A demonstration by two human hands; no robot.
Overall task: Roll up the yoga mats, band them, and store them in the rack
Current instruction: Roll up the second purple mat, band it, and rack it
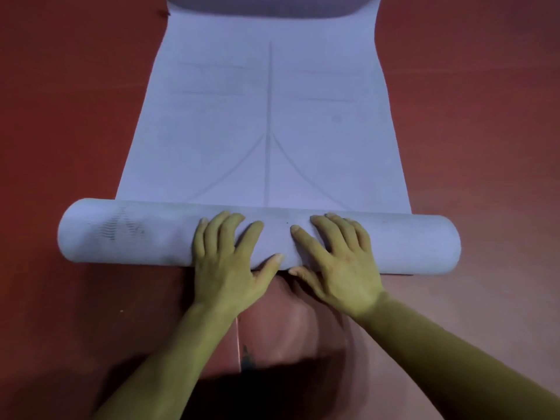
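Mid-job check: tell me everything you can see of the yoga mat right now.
The yoga mat is pale lavender-blue, matte and foam-like, printed with a faint centre line and curves. Its near end is wound into a thick roll lying crosswise on the red floor; the rest lies flat, running away from the camera. The left hand and right hand press on the roll's middle, fingers spread over its top. No band shows.

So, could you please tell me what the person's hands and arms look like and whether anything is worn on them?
Both are bare. The left hand and the right hand wear no gloves, rings or watch that I can see. The left forearm and right forearm show no sleeves up to the frame's edge.
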